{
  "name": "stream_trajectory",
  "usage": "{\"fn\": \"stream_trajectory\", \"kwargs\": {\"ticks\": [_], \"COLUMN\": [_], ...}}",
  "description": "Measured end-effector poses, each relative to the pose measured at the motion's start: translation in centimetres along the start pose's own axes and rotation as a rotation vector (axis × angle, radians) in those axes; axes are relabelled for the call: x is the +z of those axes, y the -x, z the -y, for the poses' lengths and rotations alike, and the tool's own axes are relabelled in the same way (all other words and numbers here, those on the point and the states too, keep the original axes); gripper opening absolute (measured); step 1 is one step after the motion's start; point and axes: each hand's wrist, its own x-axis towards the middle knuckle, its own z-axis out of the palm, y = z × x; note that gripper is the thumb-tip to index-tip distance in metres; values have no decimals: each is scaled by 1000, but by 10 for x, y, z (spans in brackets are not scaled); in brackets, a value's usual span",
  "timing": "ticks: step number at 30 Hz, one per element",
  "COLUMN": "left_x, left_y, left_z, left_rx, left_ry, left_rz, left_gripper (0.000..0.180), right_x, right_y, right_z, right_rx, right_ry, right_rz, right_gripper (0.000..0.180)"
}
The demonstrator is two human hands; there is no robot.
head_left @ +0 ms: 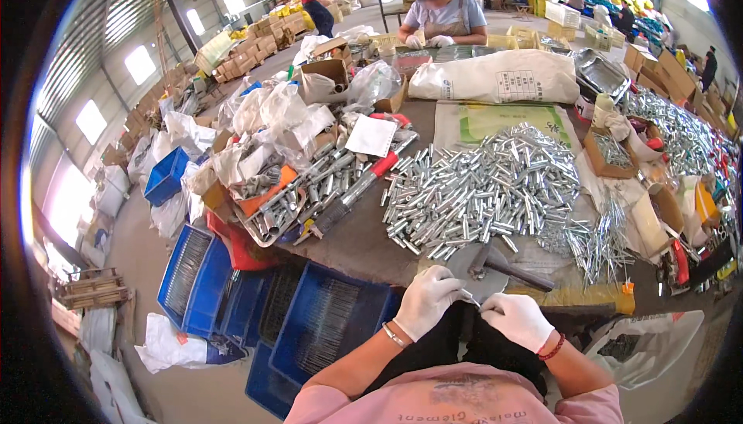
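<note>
My left hand (428,299) and my right hand (520,319), both in white gloves, are close together in front of my body at the table's near edge. Each has its fingers pinched on a small silvery metal piece (469,297) that spans the gap between them; the fingers hide most of it. Just beyond them a hammer (520,271) lies across a round grey metal plate (463,263). Past the plate spreads a big heap of short silvery metal sleeves (480,184). Thin metal rods (602,242) lie in a loose bundle to the right of it.
Blue bins (333,319) of metal rods stand at lower left. A tray (267,219) of tools and tubes sits on the table's left, with a paper sheet (371,136) nearby. Small boxes (611,153) and more metal parts crowd the right. Opposite, a gloved co-worker (443,18) sits.
</note>
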Motion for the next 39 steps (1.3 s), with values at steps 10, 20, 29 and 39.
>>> {"fn": "stream_trajectory", "kwargs": {"ticks": [10, 20, 29, 39], "left_x": [24, 21, -4, -43], "left_y": [34, 47, 44, 91], "left_z": [-30, -39, -43, -6], "left_rx": [-603, -791, -945, -939], "left_ry": [462, 729, 911, 849], "left_rz": [-108, -92, -122, -432], "left_gripper": [54, 65, 64, 64], "right_x": [11, 33, 41, 29], "right_y": [8, 23, 10, -4], "right_z": [18, 29, 48, 33], "right_rx": [384, 444, 376, 180], "right_ry": [-643, -777, -659, -575], "right_rz": [157, 138, 142, 53], "right_gripper": [23, 16, 18, 46]}}
